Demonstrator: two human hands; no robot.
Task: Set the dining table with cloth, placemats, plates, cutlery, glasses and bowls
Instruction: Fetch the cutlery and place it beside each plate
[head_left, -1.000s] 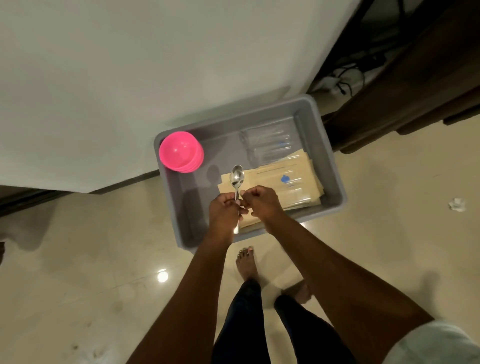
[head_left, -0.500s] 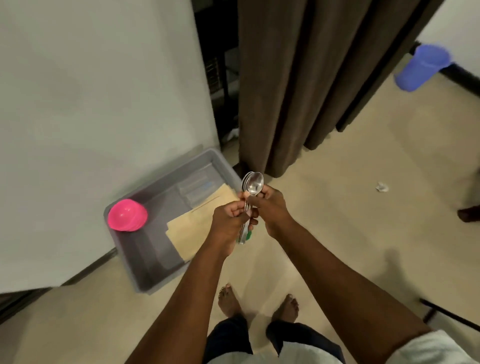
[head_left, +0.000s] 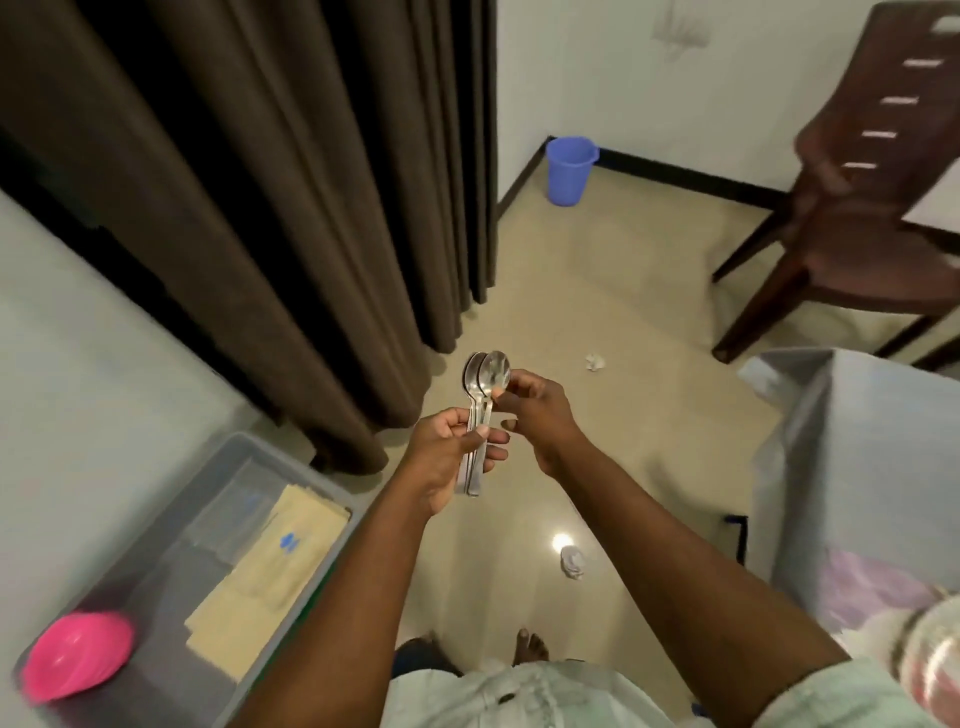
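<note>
Spoons (head_left: 480, 410) held upright in both hands.
Left hand (head_left: 447, 457) clasped the handles; right hand (head_left: 537, 410) fingers (head_left: 501, 391) pinched one bowl, bowls pointing up.

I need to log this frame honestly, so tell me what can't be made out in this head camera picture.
- Spoons: exact count unclear; they overlap, and the left hand covers the handles.
- Table: its top is cut off by the right edge.
- Grey bin: blurred, so the clear items beside the beige mats are unreadable.
- Pink bowls: blurred, number uncertain.
- Right hand: fingertips pinch a spoon bowl, hiding its rim.
</note>
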